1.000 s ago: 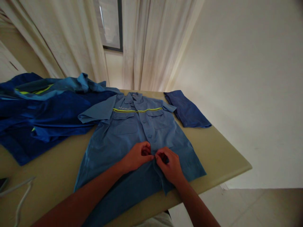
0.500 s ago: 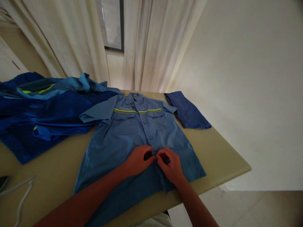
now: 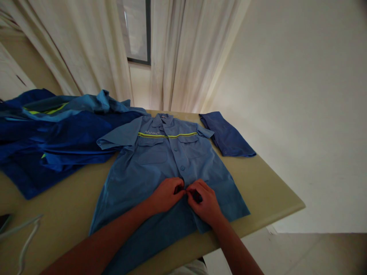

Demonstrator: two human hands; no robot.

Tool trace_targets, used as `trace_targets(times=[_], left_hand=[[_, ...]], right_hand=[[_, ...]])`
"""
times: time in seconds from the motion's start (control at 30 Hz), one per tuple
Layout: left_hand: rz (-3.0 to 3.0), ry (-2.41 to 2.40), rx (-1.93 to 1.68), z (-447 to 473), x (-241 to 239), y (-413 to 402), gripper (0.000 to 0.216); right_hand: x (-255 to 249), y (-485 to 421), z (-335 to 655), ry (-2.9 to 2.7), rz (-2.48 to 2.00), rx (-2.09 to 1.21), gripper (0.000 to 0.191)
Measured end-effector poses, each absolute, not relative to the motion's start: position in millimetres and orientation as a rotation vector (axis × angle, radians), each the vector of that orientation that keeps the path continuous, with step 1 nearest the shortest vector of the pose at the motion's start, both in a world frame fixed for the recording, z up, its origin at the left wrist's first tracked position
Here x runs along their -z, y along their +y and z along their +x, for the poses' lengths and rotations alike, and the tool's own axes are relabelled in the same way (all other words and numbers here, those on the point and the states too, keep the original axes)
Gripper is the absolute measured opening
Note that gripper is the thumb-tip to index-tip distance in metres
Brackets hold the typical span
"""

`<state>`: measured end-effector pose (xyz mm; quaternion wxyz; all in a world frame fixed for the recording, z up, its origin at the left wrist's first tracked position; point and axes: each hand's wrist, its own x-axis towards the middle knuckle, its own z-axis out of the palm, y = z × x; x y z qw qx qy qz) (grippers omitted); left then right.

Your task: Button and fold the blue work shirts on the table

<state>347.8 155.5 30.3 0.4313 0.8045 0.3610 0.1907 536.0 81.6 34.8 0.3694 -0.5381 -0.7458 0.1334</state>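
A light blue short-sleeved work shirt (image 3: pixel 149 164) with a yellow-green chest stripe lies front up on the beige table (image 3: pixel 266 183), collar away from me. My left hand (image 3: pixel 166 194) and my right hand (image 3: pixel 205 202) meet at the shirt's front placket, below the fastened upper buttons. Both hands are closed, fingertips pinching the shirt's front edges together. What sits between the fingertips is hidden.
A heap of dark and light blue garments (image 3: pixel 51 133) covers the table's left side. A folded dark blue garment (image 3: pixel 226 133) lies at the far right corner. A white cable (image 3: pixel 25 236) runs along the near left edge. Cream curtains (image 3: pixel 172 53) and a window stand behind.
Both hands have shifted slightly lower on the placket and pressed closer together. The shirt and other garments have not moved.
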Motion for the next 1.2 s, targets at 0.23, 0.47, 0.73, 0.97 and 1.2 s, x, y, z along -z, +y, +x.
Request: trace_targets(times=[0.23,0.47,0.73,0.97,1.2], left_hand=[[2.16,0.887,-0.466,347.6,-26.6,154.1,0.006],[2.246,0.88,-0.542,347.4,-21.5,150.8,0.01],[2.418,0.998,-0.519,349.8,-27.8,146.8,0.036],[2.375,0.932,-0.35,328.5,-46.4,149.9,0.039],[2.847,0.583,-0.383,339.0,-49.1,81.8,0.029]], right_hand=[[-34.7,79.9,537.2,-1.893,-1.451,-0.386,0.008],[-38.2,81.9,541.1,-1.624,-1.486,-0.707,0.008],[-49.7,84.7,547.6,-1.676,-1.436,-0.558,0.027],[-62.0,28.2,552.7,-2.088,-1.531,-0.502,0.05],[-57.1,6.8,569.9,-1.859,-1.605,-0.427,0.022]])
